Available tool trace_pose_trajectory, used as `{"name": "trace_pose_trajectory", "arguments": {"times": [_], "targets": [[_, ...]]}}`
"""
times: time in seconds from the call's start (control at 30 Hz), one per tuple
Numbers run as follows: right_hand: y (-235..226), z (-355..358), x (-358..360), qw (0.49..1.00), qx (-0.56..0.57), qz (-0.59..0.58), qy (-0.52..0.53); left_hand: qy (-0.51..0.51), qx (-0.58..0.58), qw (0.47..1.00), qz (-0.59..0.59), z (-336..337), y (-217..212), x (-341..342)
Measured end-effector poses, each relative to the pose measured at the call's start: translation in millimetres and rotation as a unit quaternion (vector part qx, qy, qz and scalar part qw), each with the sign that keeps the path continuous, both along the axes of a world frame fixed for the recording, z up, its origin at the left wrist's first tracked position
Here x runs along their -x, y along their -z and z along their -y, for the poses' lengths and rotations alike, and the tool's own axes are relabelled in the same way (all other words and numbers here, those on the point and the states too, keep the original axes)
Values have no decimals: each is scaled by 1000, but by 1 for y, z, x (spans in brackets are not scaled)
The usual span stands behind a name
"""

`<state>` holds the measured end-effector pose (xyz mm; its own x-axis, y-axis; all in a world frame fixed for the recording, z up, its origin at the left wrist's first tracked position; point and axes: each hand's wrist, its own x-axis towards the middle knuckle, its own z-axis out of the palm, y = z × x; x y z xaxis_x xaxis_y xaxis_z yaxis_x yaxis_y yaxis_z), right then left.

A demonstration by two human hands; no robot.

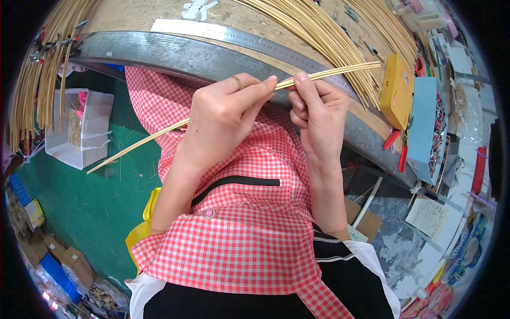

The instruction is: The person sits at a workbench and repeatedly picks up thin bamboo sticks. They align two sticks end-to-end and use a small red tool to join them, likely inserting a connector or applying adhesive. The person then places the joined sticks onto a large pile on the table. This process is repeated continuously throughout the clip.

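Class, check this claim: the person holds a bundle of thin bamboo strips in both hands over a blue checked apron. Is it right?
Not quite. The head view shows both hands, left and right, holding the thin bamboo strips, but the checked apron is red and white, not blue.

— What is held?
— A thin bundle of pale bamboo strips (234, 103), long, flat and straw-coloured, is gripped near its middle.
— How is it posed?
— It is slanted: the lower end is seen over the green floor at the left, the upper end is raised across the workbench's metal edge (175, 56).
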<state>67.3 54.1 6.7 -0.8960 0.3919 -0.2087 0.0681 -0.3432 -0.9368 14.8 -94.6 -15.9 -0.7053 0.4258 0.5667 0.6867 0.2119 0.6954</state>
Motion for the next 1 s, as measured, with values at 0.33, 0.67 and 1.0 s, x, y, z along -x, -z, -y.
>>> {"name": "trace_pose_trajectory", "arguments": {"times": [0.33,0.67,1.0], "targets": [[-1,1,0,1000,-8,0,8,15,3,999,-42,1,4,2],[-2,-3,-1,992,73,-52,-88,36,-64,984,161,17,-2,17],[3,3,-3,987,-88,-84,-103,41,-168,939,297,30,-4,23]]}}
